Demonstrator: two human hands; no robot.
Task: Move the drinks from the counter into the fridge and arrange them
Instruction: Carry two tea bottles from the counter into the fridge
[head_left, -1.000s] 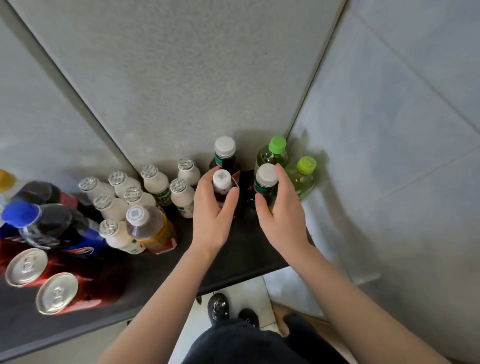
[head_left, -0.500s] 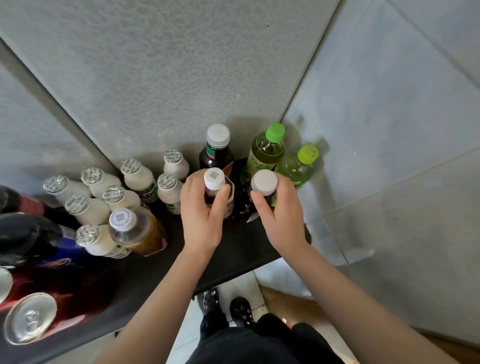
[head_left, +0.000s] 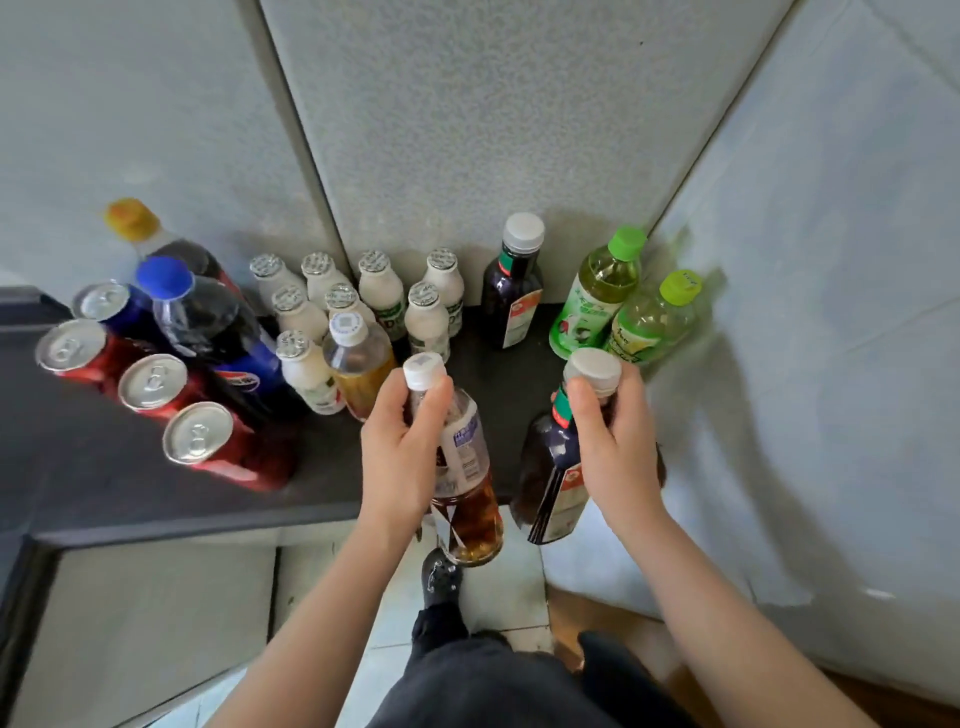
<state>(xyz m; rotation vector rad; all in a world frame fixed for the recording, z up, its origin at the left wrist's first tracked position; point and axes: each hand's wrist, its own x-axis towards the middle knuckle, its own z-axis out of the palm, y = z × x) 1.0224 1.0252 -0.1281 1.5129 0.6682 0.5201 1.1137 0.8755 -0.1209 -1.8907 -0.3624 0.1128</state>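
The amber tea bottle (head_left: 470, 509) hangs just past the front edge of the tabletop (head_left: 104, 478), the left hand (head_left: 400, 457) curled round its neck. The dark white-capped bottle (head_left: 545, 467) hangs beside it, gripped near the cap by the right hand (head_left: 613, 447). Both grips sit high, so a slip seems the likeliest trouble: the heavy bodies could swing, clash, or drop to the floor below the tabletop, near the shoe (head_left: 441, 577).

Front amber bottle (head_left: 470, 514): I see golden-brown liquid, a white cap, and a white label with purple print.
Front dark bottle (head_left: 548, 467): near-black, white cap, red and green neck band.
Green bottles (head_left: 597, 306): clear lime, bright green caps.
Small bottles (head_left: 384, 293): milky white, silver foil tops.
Cans (head_left: 244, 460): red, silver lids.
Surface (head_left: 104, 467): I read it as matte black.
Wall (head_left: 467, 104): speckled pale grey.
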